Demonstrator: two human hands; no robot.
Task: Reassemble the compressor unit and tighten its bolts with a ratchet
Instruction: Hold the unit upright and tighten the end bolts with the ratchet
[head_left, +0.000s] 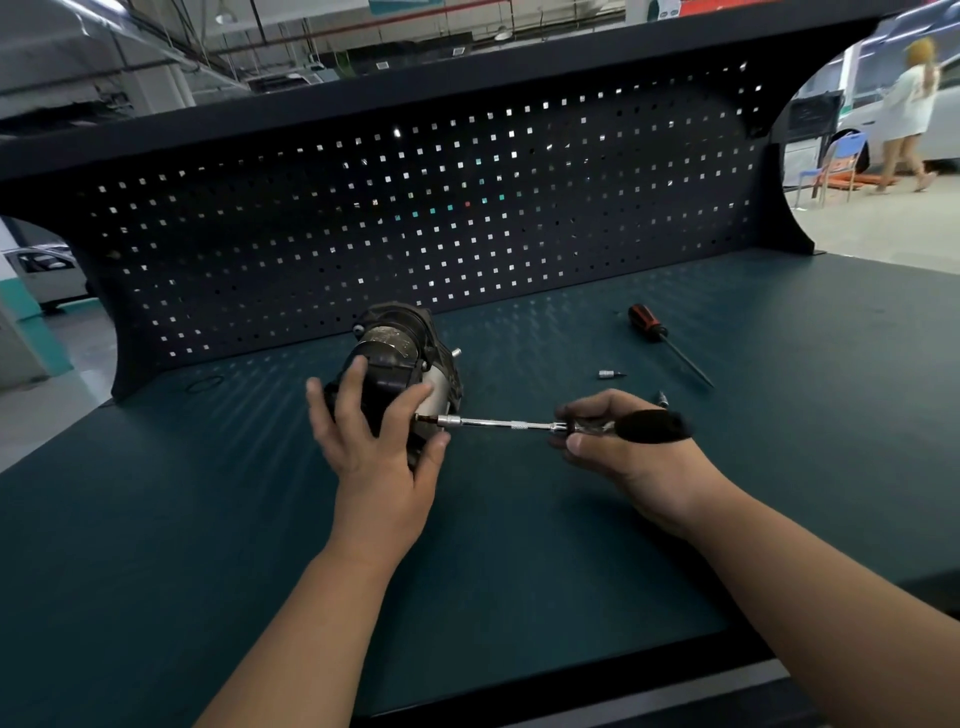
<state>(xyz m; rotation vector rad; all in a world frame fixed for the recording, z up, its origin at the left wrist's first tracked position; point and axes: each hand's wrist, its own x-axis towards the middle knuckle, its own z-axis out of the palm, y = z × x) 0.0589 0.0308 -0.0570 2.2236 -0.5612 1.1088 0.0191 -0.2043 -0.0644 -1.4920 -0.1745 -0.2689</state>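
- Compressor unit (400, 364) lies on its side on the green bench top (208, 519), a little to the 10 o'clock of frame centre, just in front of the pegboard (415, 208).
- Left hand (374, 436) grips the unit's near end. The fingers are curled over its top and left side, and the thumb is spread wide along its right side.
- Right hand (613, 441) is at 3 o'clock of the unit and well apart from it. Its fingers are wrapped round the ratchet (498, 423) where the shaft meets the handle; the black handle sticks out past the hand toward 3 o'clock, blurred.
- The ratchet's chrome shaft runs level from the right hand toward 9 o'clock. Its socket tip meets the unit's lower right side, just beside the left thumb.
- Screwdriver (647, 325) with a red-and-black handle lies at 2 o'clock of the unit, with its blade pointing toward 4 o'clock.
- Small socket bit (605, 373) lies between the screwdriver and the right hand.
- Second bit (662, 399) sits just behind the right hand; detail too small to tell.
- Thin black ring (205, 385) lies flat at 9 o'clock of the unit, well apart from it.
- A person (911, 104) stands in the background at 2 o'clock, beside a blue chair (836, 161).
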